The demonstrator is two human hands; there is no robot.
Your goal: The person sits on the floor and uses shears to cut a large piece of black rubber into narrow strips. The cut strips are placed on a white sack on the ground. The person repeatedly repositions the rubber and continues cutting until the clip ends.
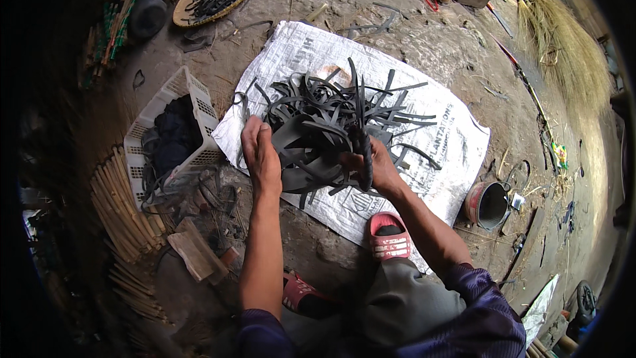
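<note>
A mass of black rubber strips lies over a white woven sack spread on the ground, many loose ends pointing up and to the right. Nearest me, wider black rubber pieces cross one another. My right hand is closed round a thick, dark, twisted-looking rubber band at the right side of these pieces. Along their left edge is my left hand, its fingers stretched out and the palm turned toward the rubber. Whether its fingertips press on a strip is hard to see.
Left of the sack stands a white plastic crate holding dark material. A round woven tray of black strips is at the far left. Cut sticks lie at the near left. A small metal can lies at right; straw bundles lie beyond.
</note>
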